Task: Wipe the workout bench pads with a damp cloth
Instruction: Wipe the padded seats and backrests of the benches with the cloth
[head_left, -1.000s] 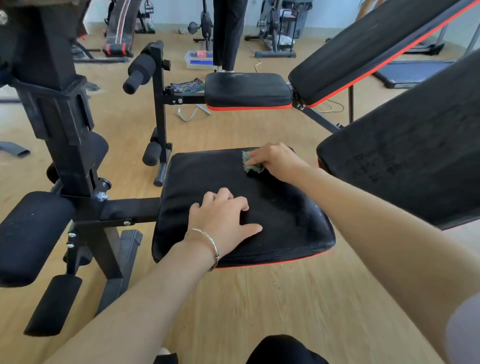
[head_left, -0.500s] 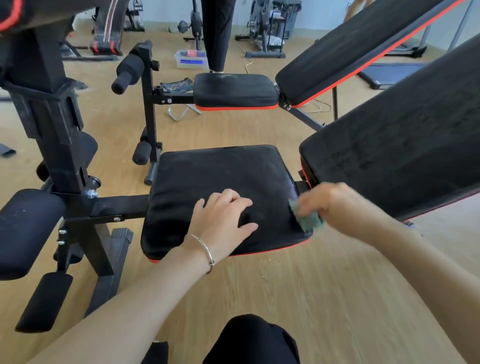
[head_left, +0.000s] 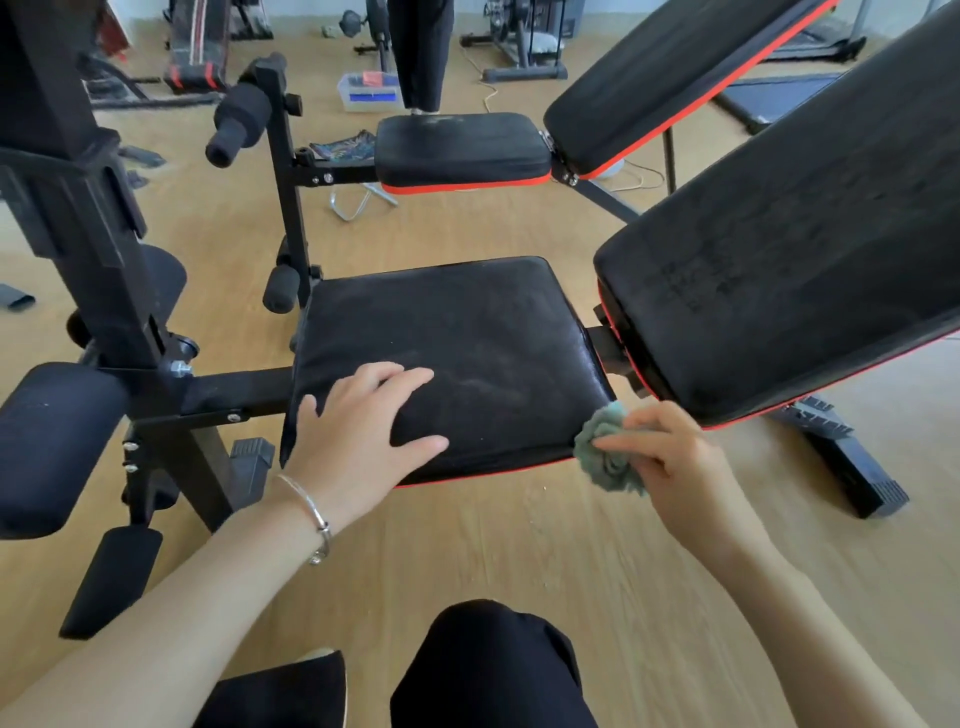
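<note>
I see right hand (head_left: 675, 467) clutching green cloth (head_left: 605, 457), swept from far edge of seat pad (head_left: 457, 332) to its 4 o'clock corner. Left hand (head_left: 363, 431) flat, fingers spread, bracing pad at 7 o'clock. I judge seat pass near done; back pad (head_left: 805, 249) at 2 o'clock next.

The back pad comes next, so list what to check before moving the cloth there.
1. Grip: right hand holds cloth: ok.
2. Brace: left hand flat on seat pad: ok.
3. Finish: seat pad clean: not ok, pale smears show.
4. Target: nothing lies on back pad: ok.
5. Wetness: cloth damp: cannot tell.
</note>
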